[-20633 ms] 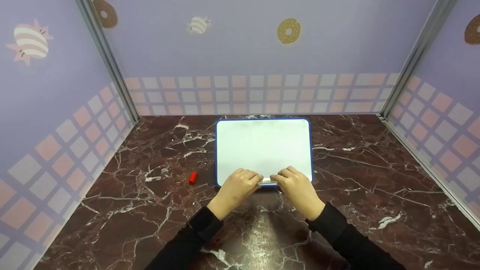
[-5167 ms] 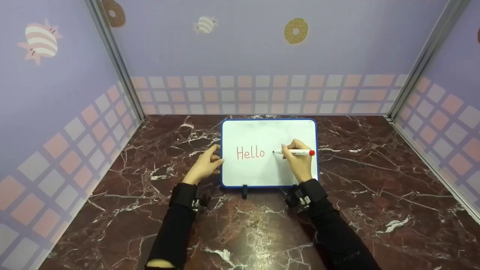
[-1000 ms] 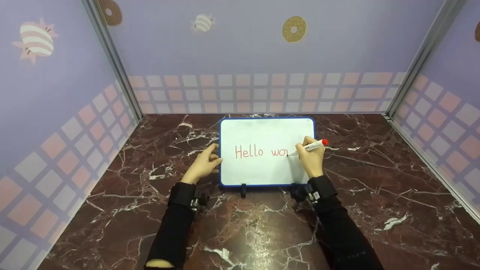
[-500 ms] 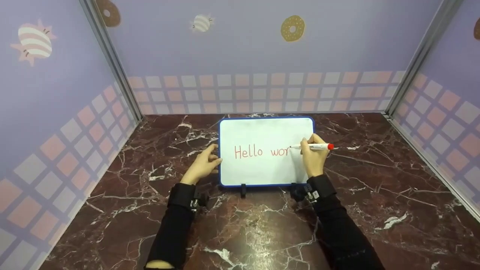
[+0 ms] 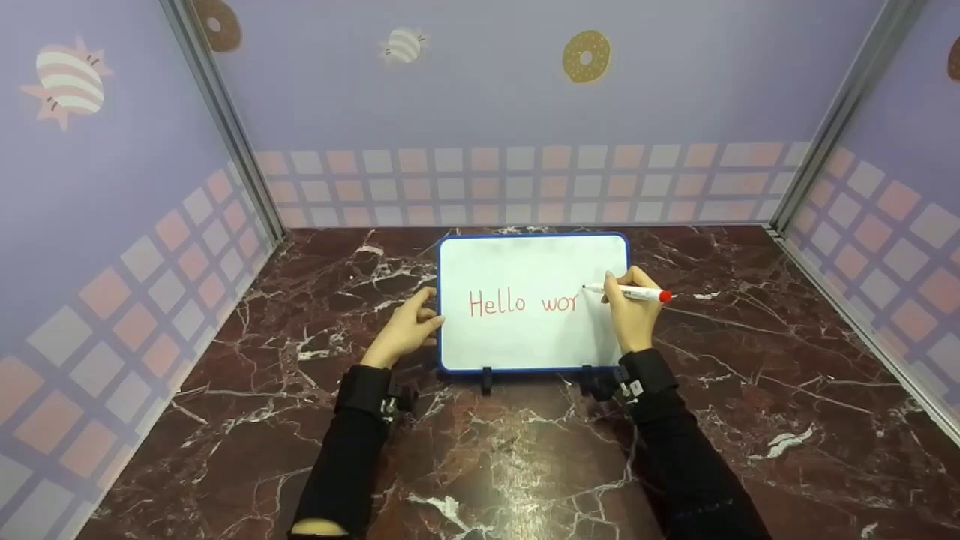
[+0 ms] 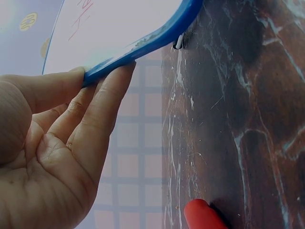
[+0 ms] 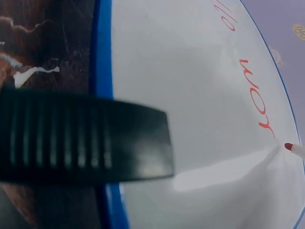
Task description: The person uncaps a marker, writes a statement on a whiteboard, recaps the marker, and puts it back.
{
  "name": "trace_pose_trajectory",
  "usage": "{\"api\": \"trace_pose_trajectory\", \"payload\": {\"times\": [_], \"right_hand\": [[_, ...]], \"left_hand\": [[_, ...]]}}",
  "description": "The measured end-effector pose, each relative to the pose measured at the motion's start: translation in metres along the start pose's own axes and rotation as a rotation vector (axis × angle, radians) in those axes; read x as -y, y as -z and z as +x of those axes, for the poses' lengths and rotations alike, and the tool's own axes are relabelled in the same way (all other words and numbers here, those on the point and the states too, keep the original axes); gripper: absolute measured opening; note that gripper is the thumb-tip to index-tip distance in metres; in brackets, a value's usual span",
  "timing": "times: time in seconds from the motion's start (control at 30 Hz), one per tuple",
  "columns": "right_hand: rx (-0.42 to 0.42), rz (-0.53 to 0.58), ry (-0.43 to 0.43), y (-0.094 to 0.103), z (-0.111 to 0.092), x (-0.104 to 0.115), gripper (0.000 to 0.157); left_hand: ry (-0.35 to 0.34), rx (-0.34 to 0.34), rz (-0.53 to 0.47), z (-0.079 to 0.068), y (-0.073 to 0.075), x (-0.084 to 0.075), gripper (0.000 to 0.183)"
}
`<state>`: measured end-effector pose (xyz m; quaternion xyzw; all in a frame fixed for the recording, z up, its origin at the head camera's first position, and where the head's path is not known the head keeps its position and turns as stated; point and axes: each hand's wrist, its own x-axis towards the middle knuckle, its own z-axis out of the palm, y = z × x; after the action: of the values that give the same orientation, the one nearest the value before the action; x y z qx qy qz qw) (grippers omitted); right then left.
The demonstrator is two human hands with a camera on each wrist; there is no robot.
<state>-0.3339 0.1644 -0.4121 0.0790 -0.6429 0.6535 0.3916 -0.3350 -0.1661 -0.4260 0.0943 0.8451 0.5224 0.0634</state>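
Note:
A blue-framed whiteboard [image 5: 517, 341] leans upright, with "Hello wor" written on it in red. My left hand [image 5: 405, 330] holds its left edge; in the left wrist view the thumb lies on the front and the fingers [image 6: 102, 109] behind. My right hand [image 5: 634, 322] grips a white marker [image 5: 637, 292] with a red end, its tip just up and right of the "r". In the right wrist view the dark red marker tip [image 7: 289, 146] shows beside the "r", while the right hand is out of frame. A red cap [image 6: 202, 214] lies on the table in the left wrist view.
Black stand feet [image 5: 487, 380] support the board's lower edge on the dark marbled table [image 5: 525, 465]. Patterned walls [image 5: 480, 180] close off the back and both sides. A dark ribbed piece [image 7: 86, 138] covers part of the right wrist view.
Since "Hello" stood alone, "wor" has been written. In the last second the "r" was finished, and the right hand moved right with the marker, its tip rising. The left hand stays put.

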Motion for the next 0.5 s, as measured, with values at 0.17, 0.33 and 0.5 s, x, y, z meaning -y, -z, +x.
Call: {"api": "trace_pose_trajectory", "payload": {"times": [0.17, 0.33, 0.5], "right_hand": [[0.01, -0.01, -0.004, 0.0007, -0.0006, -0.0015, 0.028], [0.016, -0.045, -0.012, 0.0009, -0.0014, 0.002, 0.029], [0.034, -0.134, -0.024, 0.0003, -0.0008, 0.0052, 0.029]], "left_hand": [[0.001, 0.005, 0.006, 0.0003, -0.0003, -0.0001, 0.054], [0.001, -0.007, -0.003, 0.0017, -0.0007, -0.0001, 0.054], [0.002, -0.015, 0.004, 0.003, -0.0006, 0.0021, 0.052]]}}
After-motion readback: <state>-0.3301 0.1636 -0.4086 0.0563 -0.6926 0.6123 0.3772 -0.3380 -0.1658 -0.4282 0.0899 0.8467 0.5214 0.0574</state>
